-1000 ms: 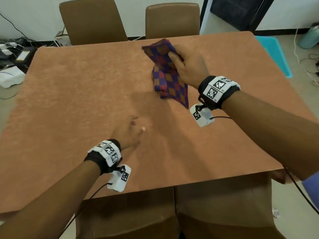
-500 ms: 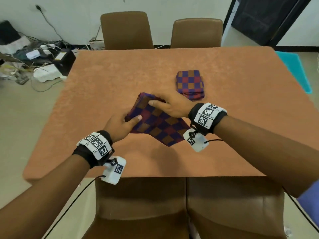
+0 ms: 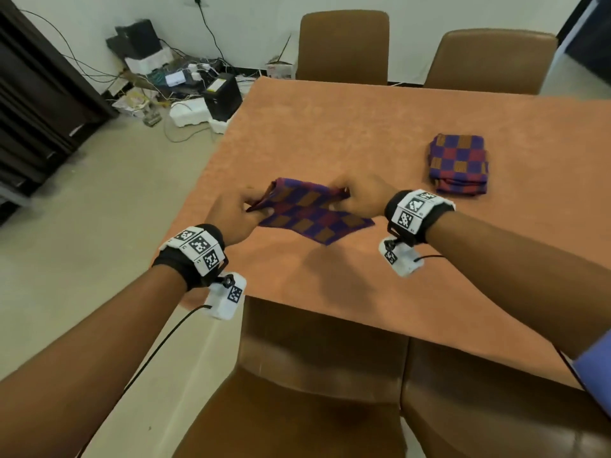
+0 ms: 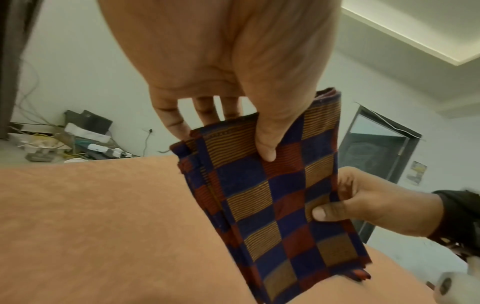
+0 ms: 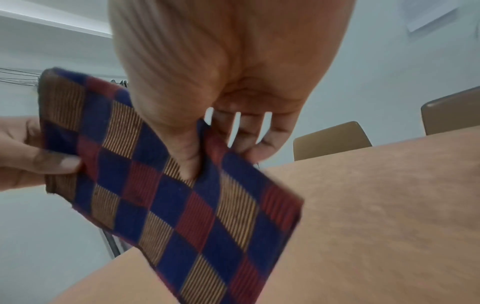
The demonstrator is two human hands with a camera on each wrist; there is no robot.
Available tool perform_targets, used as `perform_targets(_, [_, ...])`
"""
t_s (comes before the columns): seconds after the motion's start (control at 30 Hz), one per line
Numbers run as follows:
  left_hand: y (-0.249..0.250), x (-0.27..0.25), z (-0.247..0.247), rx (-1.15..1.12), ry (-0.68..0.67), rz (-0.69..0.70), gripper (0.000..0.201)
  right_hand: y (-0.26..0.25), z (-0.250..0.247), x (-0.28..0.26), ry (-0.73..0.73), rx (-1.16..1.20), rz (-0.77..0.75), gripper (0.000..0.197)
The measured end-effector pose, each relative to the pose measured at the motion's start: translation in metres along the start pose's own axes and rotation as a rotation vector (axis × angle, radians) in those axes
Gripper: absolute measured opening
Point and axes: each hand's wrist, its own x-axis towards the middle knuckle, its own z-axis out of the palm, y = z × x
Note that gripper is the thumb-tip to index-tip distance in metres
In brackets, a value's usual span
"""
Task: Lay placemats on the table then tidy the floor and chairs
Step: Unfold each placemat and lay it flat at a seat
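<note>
Seen from the person's head, both hands hold one folded checked placemat (image 3: 310, 214) just above an orange-brown table (image 3: 363, 127), near its front-left corner. The left hand (image 3: 233, 214) pinches the mat's left edge, thumb on top and fingers beneath. The right hand (image 3: 363, 196) pinches the opposite edge the same way. The mat is blue, red and gold and sags toward the table. At about two o'clock from it, well apart, a folded stack of matching placemats (image 3: 459, 165) lies flat on the table. Brown chairs (image 3: 344, 44) stand at twelve o'clock, beyond the far edge.
</note>
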Motion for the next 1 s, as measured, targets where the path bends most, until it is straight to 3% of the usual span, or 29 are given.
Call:
perform_targets(0.2, [-0.059, 0.036, -0.044, 0.146, 0.289, 0.095, 0.011, -0.032, -0.007, 0.072, 0.319, -0.171, -0.069, 0.024])
perform_targets(0.33, [-0.120, 0.051, -0.070, 0.279, 0.279, 0.157, 0.032, -0.057, 0.017, 0.117, 0.437, -0.217, -0.069, 0.027])
perform_targets(0.4, [-0.153, 0.046, -0.069, 0.404, 0.128, 0.151, 0.044, -0.056, 0.051, 0.125, 0.341, -0.225, -0.029, 0.027])
perform_targets(0.5, [-0.193, 0.024, -0.052, 0.628, -0.120, 0.083, 0.053, -0.048, 0.111, 0.116, -0.140, -0.372, 0.119, 0.023])
perform_targets(0.53, [-0.202, 0.018, -0.046, 0.630, -0.168, 0.073, 0.053, -0.045, 0.124, 0.110, -0.192, -0.387, 0.132, 0.022])
perform_targets(0.67, [-0.217, 0.007, -0.026, 0.512, -0.184, 0.033, 0.038, -0.034, 0.135, 0.111, -0.027, -0.216, 0.220, 0.032])
perform_targets(0.83, [-0.212, 0.008, -0.001, 0.569, -0.232, 0.042, 0.057, -0.011, 0.132, 0.128, 0.012, -0.175, 0.377, 0.056])
perform_targets(0.93, [-0.207, 0.016, 0.000, 0.432, -0.241, -0.074, 0.062, -0.006, 0.136, 0.136, 0.030, -0.052, 0.464, 0.066])
perform_targets(1.0, [-0.201, 0.020, 0.002, 0.263, -0.188, -0.198, 0.059, -0.004, 0.135, 0.142, -0.001, 0.066, 0.541, 0.059])
